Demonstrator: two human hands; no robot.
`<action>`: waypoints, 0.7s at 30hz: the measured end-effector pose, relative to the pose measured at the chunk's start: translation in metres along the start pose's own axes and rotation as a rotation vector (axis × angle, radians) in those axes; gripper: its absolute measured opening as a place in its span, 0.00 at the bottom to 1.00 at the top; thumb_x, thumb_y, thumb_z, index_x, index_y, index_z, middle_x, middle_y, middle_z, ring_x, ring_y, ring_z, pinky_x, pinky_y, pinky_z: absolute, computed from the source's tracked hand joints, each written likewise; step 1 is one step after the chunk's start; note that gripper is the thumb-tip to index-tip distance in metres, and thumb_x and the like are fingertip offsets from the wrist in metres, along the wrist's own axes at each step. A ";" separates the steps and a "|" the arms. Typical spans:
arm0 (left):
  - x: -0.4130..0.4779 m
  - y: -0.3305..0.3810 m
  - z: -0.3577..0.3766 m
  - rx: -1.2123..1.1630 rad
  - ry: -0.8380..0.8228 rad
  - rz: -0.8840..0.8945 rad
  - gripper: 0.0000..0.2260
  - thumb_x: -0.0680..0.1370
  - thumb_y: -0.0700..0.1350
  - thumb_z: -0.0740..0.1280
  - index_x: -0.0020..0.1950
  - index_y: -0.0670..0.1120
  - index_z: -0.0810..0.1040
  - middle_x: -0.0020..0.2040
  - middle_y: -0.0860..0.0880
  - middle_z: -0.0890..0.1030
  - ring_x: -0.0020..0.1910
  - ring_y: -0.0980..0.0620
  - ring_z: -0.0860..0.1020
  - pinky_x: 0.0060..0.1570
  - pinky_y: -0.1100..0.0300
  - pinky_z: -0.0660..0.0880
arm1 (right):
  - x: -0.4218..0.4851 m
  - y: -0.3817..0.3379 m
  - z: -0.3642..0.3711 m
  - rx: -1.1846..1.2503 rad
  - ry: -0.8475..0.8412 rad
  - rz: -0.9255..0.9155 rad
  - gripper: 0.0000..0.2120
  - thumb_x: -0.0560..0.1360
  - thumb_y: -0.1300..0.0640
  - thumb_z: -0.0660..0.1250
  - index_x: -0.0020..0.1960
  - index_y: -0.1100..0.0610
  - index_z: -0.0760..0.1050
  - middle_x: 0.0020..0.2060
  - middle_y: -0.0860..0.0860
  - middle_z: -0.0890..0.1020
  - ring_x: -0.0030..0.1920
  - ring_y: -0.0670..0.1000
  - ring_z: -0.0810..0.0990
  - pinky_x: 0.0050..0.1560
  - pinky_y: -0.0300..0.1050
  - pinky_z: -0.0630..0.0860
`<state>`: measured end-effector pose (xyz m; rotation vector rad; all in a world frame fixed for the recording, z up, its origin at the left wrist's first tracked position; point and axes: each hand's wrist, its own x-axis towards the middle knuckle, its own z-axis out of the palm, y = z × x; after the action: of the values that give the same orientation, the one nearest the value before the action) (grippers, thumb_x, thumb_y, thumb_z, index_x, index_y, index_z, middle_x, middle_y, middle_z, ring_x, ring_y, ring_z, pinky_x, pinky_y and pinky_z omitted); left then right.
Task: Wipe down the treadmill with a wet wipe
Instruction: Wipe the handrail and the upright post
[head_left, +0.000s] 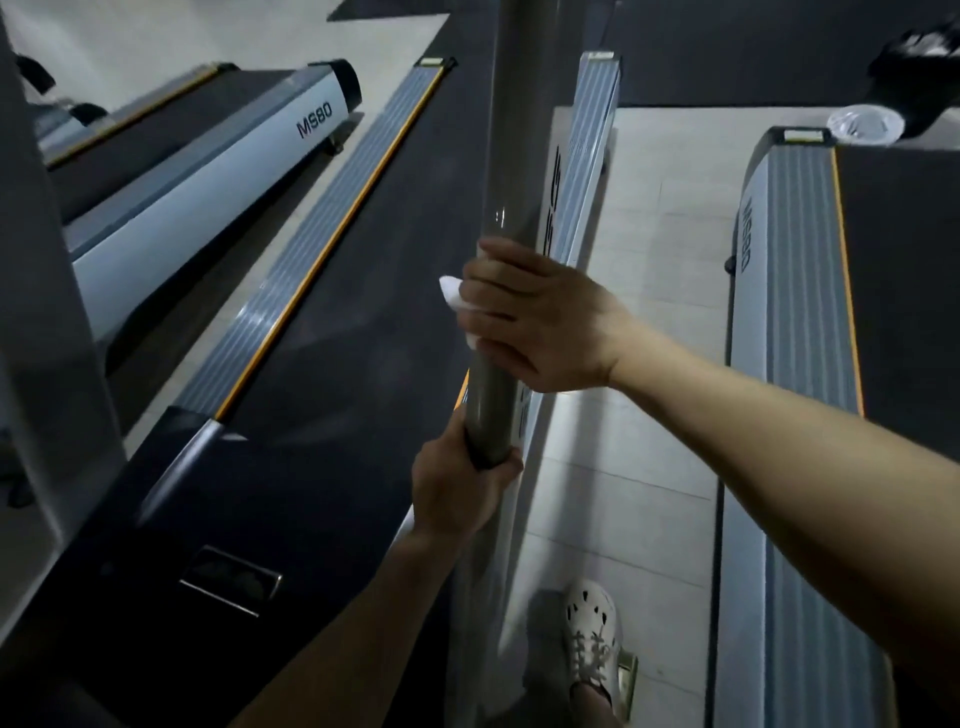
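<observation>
On handrail (511, 156) — right hand (535, 317) beyond left hand (457, 488), wet wipe (456, 295) under right palm.

Three treadmills: left treadmill (208, 171), middle treadmill (363, 312), right treadmill (795, 312). Two hands: left hand (457, 488), right hand (540, 317). One wet wipe (453, 293), one grey handrail (501, 130), one white shoe (592, 639), one clear cup (865, 124).

One head-worn wide-angle camera looks steeply down from above along the grey cylindrical handrail (501, 208), which runs close by through the centre. The dark treadmill belt (363, 312) stretches away at left and the pale tiled floor (649, 260) lies far below at right.
</observation>
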<state>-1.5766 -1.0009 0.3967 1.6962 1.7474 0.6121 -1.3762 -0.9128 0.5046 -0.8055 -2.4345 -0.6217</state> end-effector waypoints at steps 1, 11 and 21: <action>-0.002 0.001 0.001 0.009 0.016 0.005 0.29 0.66 0.66 0.79 0.62 0.57 0.77 0.42 0.57 0.86 0.42 0.52 0.86 0.45 0.49 0.83 | -0.002 -0.008 0.003 0.011 0.022 0.050 0.14 0.86 0.56 0.61 0.60 0.63 0.82 0.62 0.59 0.83 0.68 0.64 0.79 0.80 0.64 0.63; -0.003 0.005 -0.002 0.073 0.108 0.111 0.20 0.69 0.62 0.78 0.54 0.55 0.78 0.38 0.58 0.85 0.37 0.56 0.84 0.44 0.54 0.81 | -0.018 -0.024 0.012 -0.023 0.019 0.024 0.16 0.88 0.55 0.59 0.65 0.62 0.82 0.65 0.59 0.82 0.73 0.64 0.76 0.80 0.66 0.62; 0.003 0.000 -0.002 0.105 0.139 0.227 0.18 0.69 0.60 0.80 0.51 0.55 0.78 0.40 0.58 0.84 0.42 0.55 0.83 0.46 0.57 0.79 | -0.048 -0.058 0.023 -0.058 0.008 -0.068 0.18 0.88 0.54 0.60 0.72 0.60 0.79 0.73 0.58 0.78 0.80 0.61 0.68 0.82 0.62 0.62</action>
<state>-1.5782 -0.9981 0.3982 1.9855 1.7207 0.7664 -1.3868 -0.9617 0.4443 -0.7438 -2.4552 -0.7229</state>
